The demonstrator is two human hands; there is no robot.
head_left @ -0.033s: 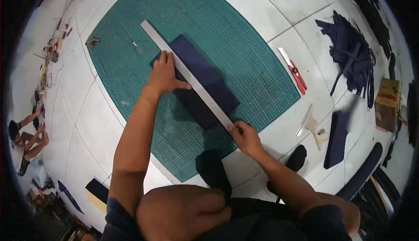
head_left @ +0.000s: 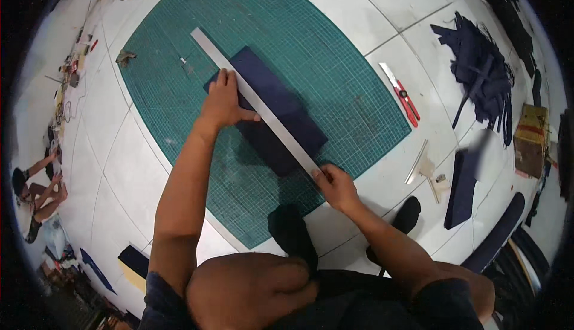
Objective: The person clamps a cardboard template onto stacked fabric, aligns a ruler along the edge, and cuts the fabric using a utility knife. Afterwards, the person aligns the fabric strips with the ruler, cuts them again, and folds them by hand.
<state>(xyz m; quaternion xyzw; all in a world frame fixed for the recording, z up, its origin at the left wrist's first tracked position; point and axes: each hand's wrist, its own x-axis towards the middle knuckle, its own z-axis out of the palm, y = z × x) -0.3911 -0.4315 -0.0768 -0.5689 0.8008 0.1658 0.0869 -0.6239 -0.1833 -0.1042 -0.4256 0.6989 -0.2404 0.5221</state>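
Note:
A long metal ruler (head_left: pixel 276 125) lies slantwise over a stack or fold of dark navy fabric (head_left: pixel 269 82) on a green cutting mat (head_left: pixel 323 43). My left hand (head_left: pixel 223 103) is spread on the fabric, fingertips and thumb touching the ruler's left edge along its middle. At the ruler's near end, my right hand (head_left: pixel 336 188) pinches it between thumb and fingers. How many layers the fabric has I cannot tell. To the right of the mat, a red utility knife (head_left: pixel 402 95) rests on the tiles with its blade out.
A heap of navy fabric strips (head_left: pixel 481 70) lies at the right, with another navy piece (head_left: pixel 460 192) nearer me. A thin metal rod (head_left: pixel 417 161) lies beside the mat. My foot (head_left: pixel 291 225) is at the mat's near edge. Another person (head_left: pixel 42 192) sits far left.

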